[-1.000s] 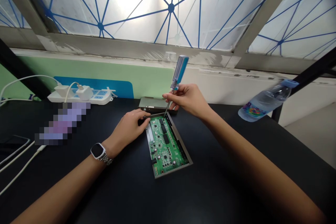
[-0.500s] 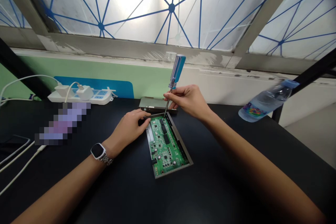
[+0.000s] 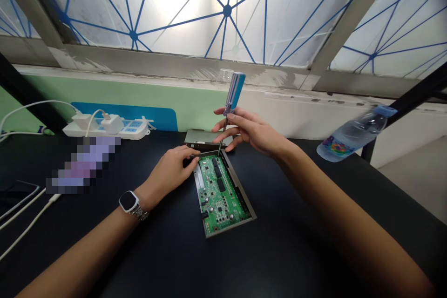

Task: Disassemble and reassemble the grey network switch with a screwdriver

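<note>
A green circuit board (image 3: 220,195) lies in a shallow grey metal case (image 3: 243,194) on the black table. My left hand (image 3: 172,167) pinches the far left corner of the case between thumb and fingers. A screwdriver (image 3: 235,91) with a clear and blue handle stands nearly upright, its tip at the board's far right corner. My right hand (image 3: 253,130) has its thumb and fingers around the screwdriver's shaft just below the handle, the other fingers spread. Behind the case lies a grey metal cover (image 3: 206,137), partly hidden by my right fingers.
A plastic water bottle (image 3: 352,135) leans at the right against a black frame post. At the left are a white power strip (image 3: 136,129) with chargers, white cables (image 3: 26,232) and a phone-like device (image 3: 21,193). A small clear cup (image 3: 226,74) sits on the window ledge.
My right fingers have loosened and spread, and the hand has shifted slightly up along the screwdriver. The screwdriver leans a little more to the left. My left hand stays on the case.
</note>
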`<state>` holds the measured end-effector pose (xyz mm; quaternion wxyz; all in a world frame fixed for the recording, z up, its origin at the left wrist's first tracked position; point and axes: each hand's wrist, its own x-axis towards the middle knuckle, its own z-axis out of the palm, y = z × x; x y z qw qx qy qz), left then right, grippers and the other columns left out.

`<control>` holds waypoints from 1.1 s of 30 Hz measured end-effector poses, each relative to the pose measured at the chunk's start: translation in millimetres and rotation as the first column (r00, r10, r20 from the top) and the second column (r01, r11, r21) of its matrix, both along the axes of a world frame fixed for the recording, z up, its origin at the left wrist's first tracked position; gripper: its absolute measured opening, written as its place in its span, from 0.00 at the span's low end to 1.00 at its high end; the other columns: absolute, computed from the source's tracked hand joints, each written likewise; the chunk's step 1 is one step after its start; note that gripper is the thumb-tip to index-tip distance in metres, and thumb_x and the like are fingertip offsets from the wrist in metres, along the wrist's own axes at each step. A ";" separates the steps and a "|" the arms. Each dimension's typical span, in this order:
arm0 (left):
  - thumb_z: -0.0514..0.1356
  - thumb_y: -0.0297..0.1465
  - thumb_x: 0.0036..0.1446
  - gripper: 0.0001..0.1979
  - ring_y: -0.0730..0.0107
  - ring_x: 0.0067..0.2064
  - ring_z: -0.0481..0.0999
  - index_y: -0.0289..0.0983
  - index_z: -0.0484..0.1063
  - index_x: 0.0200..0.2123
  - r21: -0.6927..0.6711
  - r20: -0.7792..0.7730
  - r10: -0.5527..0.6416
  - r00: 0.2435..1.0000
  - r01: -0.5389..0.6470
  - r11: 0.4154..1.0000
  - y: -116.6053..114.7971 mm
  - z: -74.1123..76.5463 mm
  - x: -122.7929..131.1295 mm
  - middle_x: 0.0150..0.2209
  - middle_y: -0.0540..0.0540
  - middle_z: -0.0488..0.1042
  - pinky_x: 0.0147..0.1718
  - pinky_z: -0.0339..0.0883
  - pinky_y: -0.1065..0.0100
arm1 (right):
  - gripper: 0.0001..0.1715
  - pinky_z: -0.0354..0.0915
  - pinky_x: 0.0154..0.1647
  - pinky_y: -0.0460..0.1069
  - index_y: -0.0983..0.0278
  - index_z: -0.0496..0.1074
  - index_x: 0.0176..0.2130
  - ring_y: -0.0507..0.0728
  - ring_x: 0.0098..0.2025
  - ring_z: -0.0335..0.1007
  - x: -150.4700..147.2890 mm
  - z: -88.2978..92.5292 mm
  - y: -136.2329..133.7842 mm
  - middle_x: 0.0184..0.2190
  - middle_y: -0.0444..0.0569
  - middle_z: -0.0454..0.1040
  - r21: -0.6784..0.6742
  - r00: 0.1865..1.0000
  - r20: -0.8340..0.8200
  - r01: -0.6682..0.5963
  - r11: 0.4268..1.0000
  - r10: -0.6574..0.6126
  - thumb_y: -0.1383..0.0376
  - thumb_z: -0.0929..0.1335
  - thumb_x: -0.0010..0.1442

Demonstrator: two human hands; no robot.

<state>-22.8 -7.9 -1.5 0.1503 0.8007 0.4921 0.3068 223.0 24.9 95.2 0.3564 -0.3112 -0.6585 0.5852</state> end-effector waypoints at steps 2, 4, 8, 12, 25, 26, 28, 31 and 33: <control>0.60 0.31 0.65 0.12 0.60 0.42 0.80 0.39 0.80 0.49 0.004 0.000 -0.002 1.000 0.002 1.000 0.5 -0.1 -0.7 0.45 0.43 0.81 0.43 0.74 0.60 | 0.17 0.81 0.33 0.47 0.62 0.71 0.53 0.59 0.43 0.84 0.8 -1.5 1.6 0.47 0.52 0.79 0.020 1.000 -0.009 -0.007 1.000 0.007 0.56 0.69 0.69; 0.60 0.30 0.65 0.12 0.60 0.42 0.80 0.39 0.80 0.49 0.005 0.001 -0.004 1.000 0.004 1.000 0.3 0.1 -1.0 0.45 0.43 0.82 0.43 0.74 0.59 | 0.16 0.81 0.35 0.47 0.63 0.72 0.49 0.59 0.42 0.84 0.7 -3.8 3.6 0.50 0.53 0.79 0.034 0.999 -0.037 0.000 0.999 0.002 0.57 0.72 0.66; 0.60 0.30 0.65 0.12 0.59 0.42 0.80 0.38 0.80 0.49 -0.001 -0.002 0.001 1.000 -0.001 1.000 -0.8 1.5 -0.1 0.44 0.43 0.82 0.43 0.74 0.59 | 0.17 0.81 0.33 0.48 0.61 0.68 0.44 0.58 0.37 0.85 -3.3 -11.3 6.9 0.47 0.50 0.82 0.042 0.988 -0.142 0.065 0.997 -0.059 0.58 0.75 0.62; 0.60 0.31 0.64 0.13 0.58 0.42 0.81 0.38 0.80 0.49 0.007 -0.003 0.001 1.000 -0.001 1.000 -1.3 2.0 1.3 0.45 0.43 0.82 0.44 0.74 0.58 | 0.20 0.80 0.32 0.49 0.60 0.64 0.43 0.57 0.32 0.85 -8.5 -16.3 6.2 0.37 0.46 0.83 0.027 0.975 -0.185 0.131 0.991 -0.124 0.57 0.76 0.61; 0.58 0.35 0.65 0.15 0.55 0.51 0.83 0.40 0.83 0.48 -0.148 0.040 -0.020 0.999 0.026 0.989 6.6 11.8 -12.7 0.49 0.46 0.84 0.52 0.74 0.58 | 0.15 0.80 0.33 0.49 0.63 0.72 0.43 0.60 0.40 0.85 -4.1 -14.2 7.7 0.42 0.49 0.81 -0.082 0.973 -0.232 -0.025 0.996 0.006 0.57 0.75 0.62; 0.58 0.35 0.65 0.15 0.55 0.51 0.83 0.40 0.83 0.48 -0.147 0.041 -0.016 0.999 0.022 0.989 6.6 11.8 -12.7 0.49 0.46 0.84 0.52 0.74 0.58 | 0.14 0.80 0.34 0.49 0.63 0.73 0.42 0.60 0.40 0.85 -4.6 -14.2 6.9 0.42 0.50 0.82 -0.093 0.970 -0.244 -0.026 0.995 0.002 0.57 0.75 0.62; 0.59 0.35 0.65 0.14 0.55 0.50 0.83 0.41 0.83 0.47 -0.136 0.048 -0.006 0.999 0.012 0.991 6.4 10.9 -11.9 0.48 0.46 0.84 0.52 0.75 0.58 | 0.14 0.80 0.37 0.51 0.63 0.73 0.44 0.62 0.42 0.84 -5.3 -13.8 5.0 0.41 0.50 0.82 -0.118 0.959 -0.284 -0.058 0.991 0.023 0.58 0.75 0.62; 0.59 0.34 0.65 0.13 0.56 0.49 0.84 0.41 0.83 0.47 -0.106 0.061 -0.002 0.998 0.009 0.994 6.1 8.4 -10.8 0.47 0.47 0.85 0.50 0.76 0.58 | 0.17 0.80 0.45 0.54 0.62 0.74 0.49 0.64 0.48 0.83 -5.0 -13.2 3.4 0.40 0.49 0.82 -0.130 0.940 -0.334 -0.121 0.984 0.071 0.59 0.73 0.62; 0.59 0.34 0.65 0.13 0.56 0.48 0.84 0.42 0.83 0.46 -0.088 0.061 -0.009 0.998 0.014 0.996 6.2 7.1 -10.6 0.47 0.47 0.85 0.50 0.76 0.59 | 0.17 0.79 0.47 0.54 0.61 0.75 0.50 0.64 0.49 0.83 -4.0 -13.3 3.9 0.42 0.49 0.83 -0.130 0.945 -0.321 -0.117 0.985 0.070 0.59 0.73 0.63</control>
